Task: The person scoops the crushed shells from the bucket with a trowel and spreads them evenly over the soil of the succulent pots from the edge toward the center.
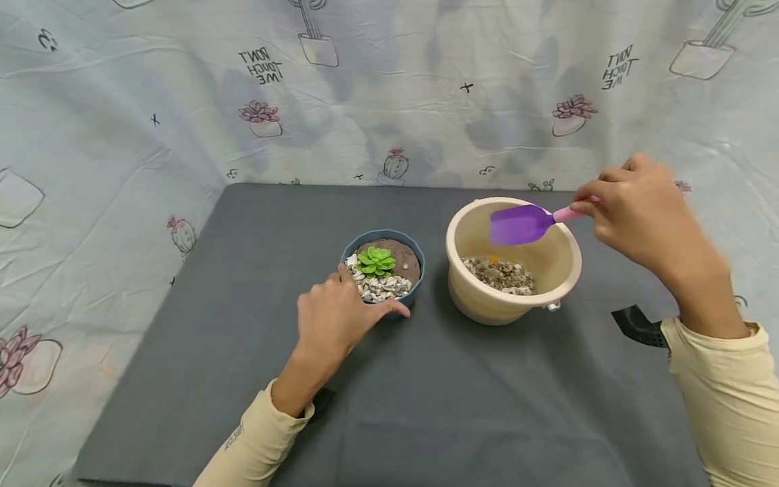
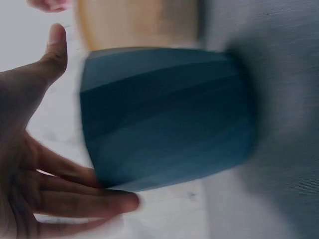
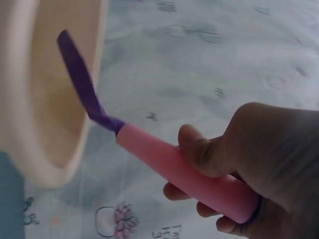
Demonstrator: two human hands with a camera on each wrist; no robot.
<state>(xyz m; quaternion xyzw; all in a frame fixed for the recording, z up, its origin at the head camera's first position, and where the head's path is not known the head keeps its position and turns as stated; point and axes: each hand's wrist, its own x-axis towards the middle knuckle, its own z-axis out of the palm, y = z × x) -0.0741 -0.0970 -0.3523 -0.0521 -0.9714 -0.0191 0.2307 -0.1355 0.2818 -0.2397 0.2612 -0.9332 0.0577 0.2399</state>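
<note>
A small garden trowel with a purple blade [image 1: 520, 225] and a pink handle [image 3: 169, 162] is gripped by the handle in my right hand [image 1: 645, 216]. The blade hangs over the mouth of a cream bucket [image 1: 487, 304], which has mixed gravel [image 1: 502, 276] at its bottom. To the left stands a blue pot [image 2: 169, 119] with a green succulent [image 1: 376, 260], brown soil [image 1: 404, 257] and pale pebbles [image 1: 385, 289]. My left hand [image 1: 333, 314] is at the pot's near left side, fingers nearly straight against it and thumb spread away in the left wrist view.
Both containers stand on a grey cloth-covered table [image 1: 255, 270], the bucket just right of the pot. A patterned curtain [image 1: 377, 101] hangs behind and at the sides. A black strap piece [image 1: 639, 326] sticks out at the right wrist.
</note>
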